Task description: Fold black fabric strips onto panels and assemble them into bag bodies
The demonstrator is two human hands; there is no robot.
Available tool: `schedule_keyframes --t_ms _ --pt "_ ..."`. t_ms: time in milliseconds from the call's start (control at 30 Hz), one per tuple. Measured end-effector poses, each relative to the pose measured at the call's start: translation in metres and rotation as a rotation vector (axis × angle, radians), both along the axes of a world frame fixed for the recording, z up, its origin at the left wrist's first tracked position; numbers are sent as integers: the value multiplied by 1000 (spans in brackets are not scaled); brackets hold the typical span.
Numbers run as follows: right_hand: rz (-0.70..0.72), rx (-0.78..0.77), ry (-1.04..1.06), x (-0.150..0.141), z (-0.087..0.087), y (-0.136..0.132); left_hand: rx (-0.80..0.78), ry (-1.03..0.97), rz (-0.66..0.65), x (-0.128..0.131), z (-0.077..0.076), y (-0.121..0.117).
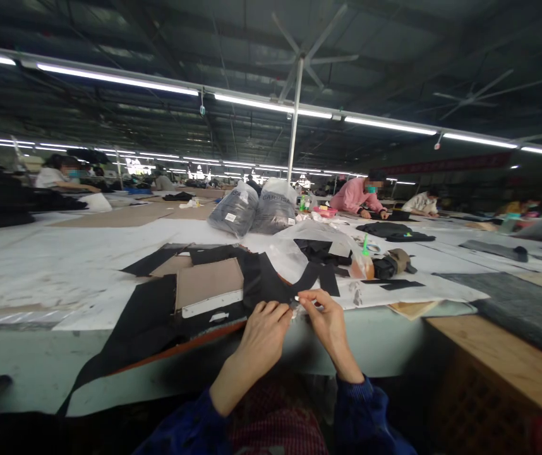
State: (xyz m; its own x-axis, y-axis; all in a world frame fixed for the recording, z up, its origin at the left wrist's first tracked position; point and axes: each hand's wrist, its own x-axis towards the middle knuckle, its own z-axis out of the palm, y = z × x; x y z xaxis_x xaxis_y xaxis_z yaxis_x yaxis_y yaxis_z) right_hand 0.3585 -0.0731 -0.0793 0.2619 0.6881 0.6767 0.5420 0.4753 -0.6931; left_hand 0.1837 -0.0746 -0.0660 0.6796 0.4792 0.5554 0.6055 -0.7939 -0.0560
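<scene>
My left hand (265, 333) is at the table's front edge, its fingers curled over the corner of a black fabric piece (262, 287). Right beside it, my right hand (326, 323) pinches a small white piece (297, 298) between thumb and index finger, close to that same corner. What the white piece is cannot be made out. Left of my hands, a stiff beige panel (210, 283) with a white strip (211, 304) along its near side rests on the black fabric. The cloth's orange-brown edge (180, 349) hangs over the table front.
Two clear bags of dark goods (234, 210) stand farther back. To the right are a clear plastic sheet (294, 256), a glue bottle with a green nozzle (364, 262) and a dark rolled bundle (391, 264). A person in pink (354, 194) works across the table.
</scene>
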Motion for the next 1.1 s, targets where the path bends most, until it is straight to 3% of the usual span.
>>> schedule_keyframes --t_ms 100,267,400,567,700,833,900,1000,1100 --pt "-70 -18 -33 3 -9 1 14 -6 11 1 -10 1" --pt "-38 -53 -186 -3 -6 -8 0 -21 -17 -2 -12 2" --pt "-180 -73 -265 -6 -1 -7 2 -29 -20 -1 -11 2" --pt "-96 -128 -236 -2 1 -1 -20 -3 -15 -2 -9 0" --pt "-268 -68 -201 -2 9 2 -51 -6 -15 -3 -6 1" --pt "-119 -74 -189 -5 9 5 -103 -23 -51 -7 -2 -2" --pt "-122 -100 -248 -3 7 5 -106 -60 -63 -16 1 -11" --pt "-259 -75 -195 3 6 2 -20 -168 -21 -50 2 -32" --pt "-187 -37 -45 3 7 -2 161 -339 240 -107 -9 -53"
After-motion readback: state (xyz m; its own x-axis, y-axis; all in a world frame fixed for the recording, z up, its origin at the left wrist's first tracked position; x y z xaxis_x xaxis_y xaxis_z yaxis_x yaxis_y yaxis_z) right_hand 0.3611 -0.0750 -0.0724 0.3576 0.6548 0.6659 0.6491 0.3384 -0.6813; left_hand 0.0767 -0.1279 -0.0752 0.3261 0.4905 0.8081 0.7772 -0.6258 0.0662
